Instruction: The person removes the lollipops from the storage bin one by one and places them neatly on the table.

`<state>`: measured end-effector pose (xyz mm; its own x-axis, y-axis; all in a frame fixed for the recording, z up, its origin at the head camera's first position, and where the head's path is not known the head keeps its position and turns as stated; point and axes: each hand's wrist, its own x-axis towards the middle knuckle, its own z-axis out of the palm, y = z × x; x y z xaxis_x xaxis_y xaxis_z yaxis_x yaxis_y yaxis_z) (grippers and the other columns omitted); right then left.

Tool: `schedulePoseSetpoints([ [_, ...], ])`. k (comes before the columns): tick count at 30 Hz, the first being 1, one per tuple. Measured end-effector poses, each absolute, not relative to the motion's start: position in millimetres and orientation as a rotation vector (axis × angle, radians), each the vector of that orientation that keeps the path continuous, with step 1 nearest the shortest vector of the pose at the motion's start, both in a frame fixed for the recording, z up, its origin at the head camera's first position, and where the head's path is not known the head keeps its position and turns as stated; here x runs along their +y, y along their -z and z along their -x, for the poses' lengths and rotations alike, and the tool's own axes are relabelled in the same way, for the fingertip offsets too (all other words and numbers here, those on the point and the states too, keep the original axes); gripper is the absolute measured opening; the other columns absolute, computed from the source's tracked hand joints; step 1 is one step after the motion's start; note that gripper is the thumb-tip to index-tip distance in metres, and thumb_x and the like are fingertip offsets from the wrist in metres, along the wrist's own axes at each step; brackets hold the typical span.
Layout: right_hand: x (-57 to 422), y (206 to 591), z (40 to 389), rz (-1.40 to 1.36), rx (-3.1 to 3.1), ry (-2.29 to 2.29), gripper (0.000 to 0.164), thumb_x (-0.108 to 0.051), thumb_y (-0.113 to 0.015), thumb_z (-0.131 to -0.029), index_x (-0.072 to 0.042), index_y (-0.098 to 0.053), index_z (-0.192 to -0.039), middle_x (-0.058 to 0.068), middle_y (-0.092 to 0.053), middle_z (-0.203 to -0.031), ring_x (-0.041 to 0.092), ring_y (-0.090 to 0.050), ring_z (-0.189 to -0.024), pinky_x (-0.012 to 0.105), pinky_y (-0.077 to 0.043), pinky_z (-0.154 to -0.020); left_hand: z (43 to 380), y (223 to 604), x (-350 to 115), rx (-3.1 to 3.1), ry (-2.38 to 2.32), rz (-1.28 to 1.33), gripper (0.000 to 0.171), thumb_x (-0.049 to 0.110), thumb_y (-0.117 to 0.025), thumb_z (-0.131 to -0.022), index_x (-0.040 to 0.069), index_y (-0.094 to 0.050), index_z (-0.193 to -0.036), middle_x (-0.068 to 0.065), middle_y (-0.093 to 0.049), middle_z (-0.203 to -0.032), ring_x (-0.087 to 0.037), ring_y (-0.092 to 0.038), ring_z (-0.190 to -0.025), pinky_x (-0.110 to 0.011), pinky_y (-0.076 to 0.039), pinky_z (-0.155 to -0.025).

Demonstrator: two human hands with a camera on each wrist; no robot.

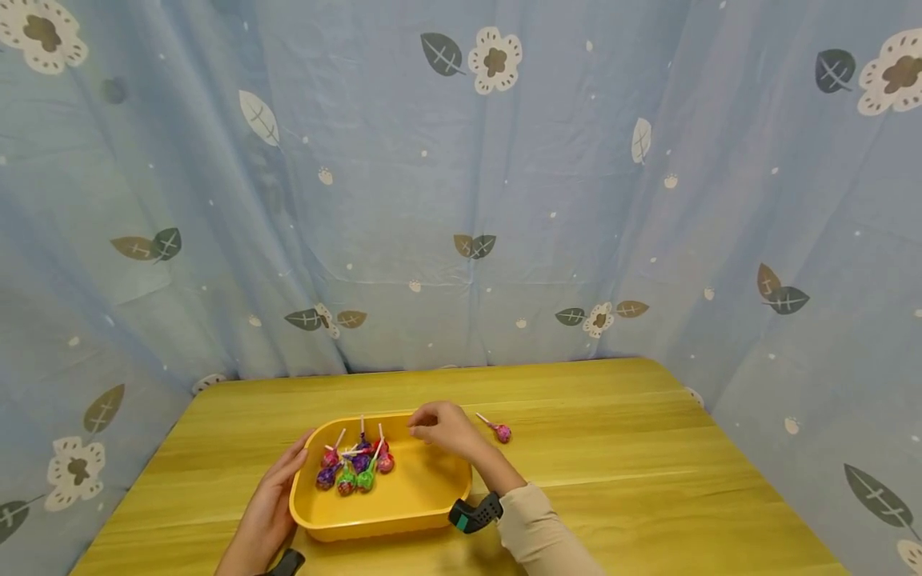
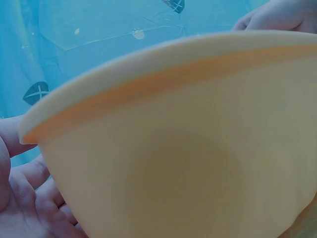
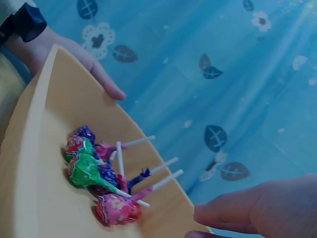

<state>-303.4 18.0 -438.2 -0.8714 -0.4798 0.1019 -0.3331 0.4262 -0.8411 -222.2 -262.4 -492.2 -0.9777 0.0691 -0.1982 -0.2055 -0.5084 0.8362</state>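
A yellow plastic tray (image 1: 382, 524) with raised walls sits on the table. Several wrapped lollipops, among them a green lollipop (image 1: 366, 480) and a purple lollipop (image 1: 326, 478), lie bunched in its left half, white sticks pointing various ways. My left hand (image 1: 270, 504) rests along the outside of the left wall, fingers stretched toward the far corner. Over the tray's far right side hovers my right hand (image 1: 450, 432), its fingers loosely bent and nothing visible between them. Just right of it, a pink lollipop (image 1: 503, 433) lies on the table. The right wrist view shows the bunched pink-wrapped lollipop (image 3: 116, 209) closely.
The wood-patterned table (image 1: 648, 464) extends to both sides of the tray. A blue curtain (image 1: 403, 200) with flowers and leaves hangs behind the table and around its sides. Dark bands (image 1: 475, 512) are strapped around the wrists.
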Motion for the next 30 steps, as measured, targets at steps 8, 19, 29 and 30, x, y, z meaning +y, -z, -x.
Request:
schedulePoseSetpoints([
  [8,2,440,312,0.804,2.519,1.27,0.012,-0.01,-0.069,-0.09,-0.003,-0.073,-0.098,-0.004,-0.066,-0.086,0.008,-0.056,-0.076,0.023,-0.049,-0.067,221,497,-262,1.497,-2.587,0.181,0.022,0.039,-0.05,-0.101,0.039,-0.057,-0.122,0.012,-0.034,-0.138,0.002,-0.044,-0.119,-0.024,-0.036,-0.105],
  [19,-14,442,308,0.764,2.412,1.246,0.005,-0.011,-0.07,-0.089,-0.008,-0.072,-0.092,-0.006,-0.063,-0.082,0.024,-0.063,-0.075,0.034,-0.057,-0.063,222,498,-263,1.497,-2.599,0.101,0.037,0.036,-0.047,-0.103,0.035,-0.047,-0.139,0.017,-0.042,-0.132,0.006,-0.049,-0.114,-0.022,-0.04,-0.102],
  [29,-26,442,307,0.827,2.45,1.075,0.01,-0.006,-0.07,-0.088,-0.006,-0.07,-0.079,0.003,-0.064,-0.071,0.018,-0.057,-0.061,0.021,-0.049,-0.052,223,493,-262,1.472,-2.588,0.168,0.068,0.038,-0.048,-0.102,0.021,-0.013,-0.157,0.0,-0.006,-0.158,-0.017,-0.006,-0.145,-0.025,-0.031,-0.107],
  [30,-27,442,307,0.825,2.453,1.065,0.01,-0.006,-0.069,-0.088,-0.006,-0.07,-0.079,0.003,-0.064,-0.071,0.017,-0.056,-0.06,0.02,-0.047,-0.05,223,493,-262,1.466,-2.591,0.175,0.066,0.038,-0.049,-0.102,0.022,-0.016,-0.156,0.0,-0.007,-0.158,-0.018,-0.005,-0.145,-0.025,-0.031,-0.107],
])
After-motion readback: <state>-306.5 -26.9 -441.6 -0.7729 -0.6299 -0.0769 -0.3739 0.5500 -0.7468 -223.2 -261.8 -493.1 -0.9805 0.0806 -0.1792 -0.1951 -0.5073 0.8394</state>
